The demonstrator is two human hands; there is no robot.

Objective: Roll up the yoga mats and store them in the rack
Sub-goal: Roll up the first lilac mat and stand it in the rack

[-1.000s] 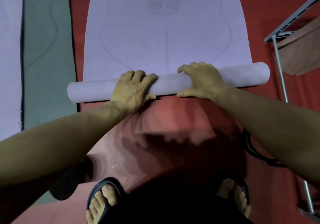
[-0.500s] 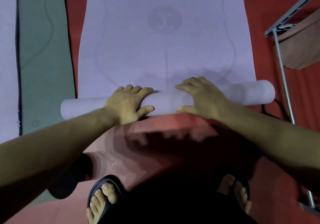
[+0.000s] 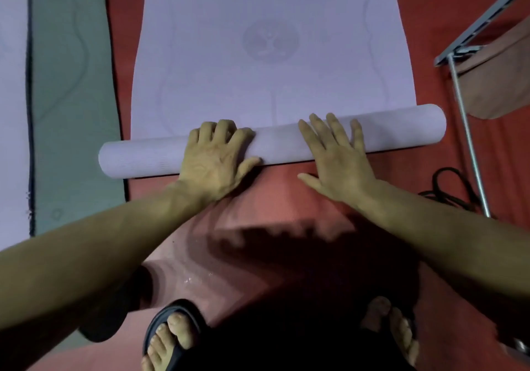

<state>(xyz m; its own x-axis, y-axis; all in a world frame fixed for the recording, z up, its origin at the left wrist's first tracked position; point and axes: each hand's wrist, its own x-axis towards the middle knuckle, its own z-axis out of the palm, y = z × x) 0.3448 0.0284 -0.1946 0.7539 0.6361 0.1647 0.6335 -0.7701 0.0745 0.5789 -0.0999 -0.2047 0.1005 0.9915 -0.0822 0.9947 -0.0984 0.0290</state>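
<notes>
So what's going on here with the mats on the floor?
A person is rolling up a lavender yoga mat on the red floor. The left hand and right hand press flat on the rolled part, with most of the mat lying unrolled. A green mat lies flat alongside; a metal rack stands at right.

Over the last second the lavender yoga mat (image 3: 272, 55) has been wound further: its rolled part (image 3: 401, 128) is thicker and lies farther up the flat stretch, nearer the printed tree emblem (image 3: 271, 40). The right hand (image 3: 338, 155) has gone from curled over the roll to flat, fingers spread, thumb off it. The left hand (image 3: 218, 155) has also flattened.
</notes>
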